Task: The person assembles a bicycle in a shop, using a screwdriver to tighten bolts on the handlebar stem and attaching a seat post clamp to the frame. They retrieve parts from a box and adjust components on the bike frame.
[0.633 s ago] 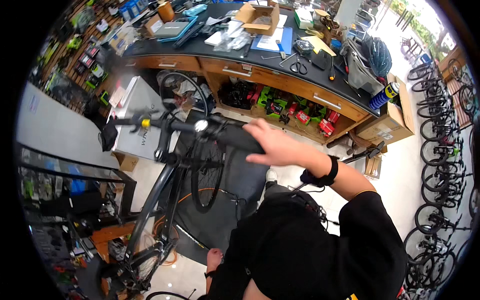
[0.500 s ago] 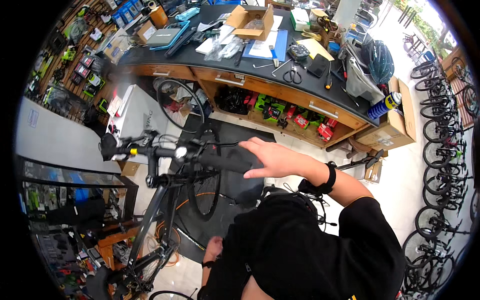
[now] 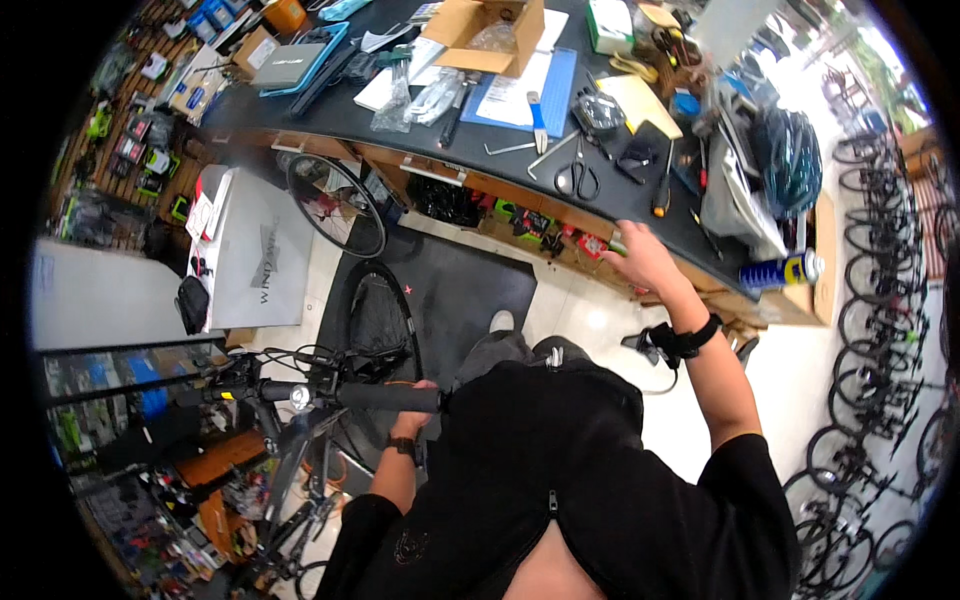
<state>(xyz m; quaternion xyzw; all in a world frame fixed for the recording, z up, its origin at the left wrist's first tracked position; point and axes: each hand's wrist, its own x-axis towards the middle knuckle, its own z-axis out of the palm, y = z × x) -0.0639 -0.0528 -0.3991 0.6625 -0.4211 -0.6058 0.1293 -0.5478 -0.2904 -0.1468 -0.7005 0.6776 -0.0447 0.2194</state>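
A dark bicycle (image 3: 285, 470) stands at my left, its handlebar running across the lower left with a long black grip (image 3: 390, 397) at the near end. My left hand (image 3: 412, 418) is just beyond and under this grip, which covers most of its fingers; whether it touches the grip I cannot tell. A wide wheel (image 3: 372, 325) with a black tyre points away from me over a dark mat. My right hand (image 3: 645, 258) reaches out to the workbench's front edge, by the drawer front, thumb and fingers apart. No object shows in it.
The dark workbench (image 3: 330, 118) carries scissors (image 3: 577, 178), a screwdriver (image 3: 664, 185), hex keys, an open carton (image 3: 490, 40) and a helmet (image 3: 787, 160). At its right corner lies a blue spray can (image 3: 780, 270). A white box (image 3: 262, 250) stands left; several bicycles line the right.
My right hand has left the handlebar grip and moved right and forward to the bench edge. The handlebar now appears lower and further left, with my left hand close behind its grip.
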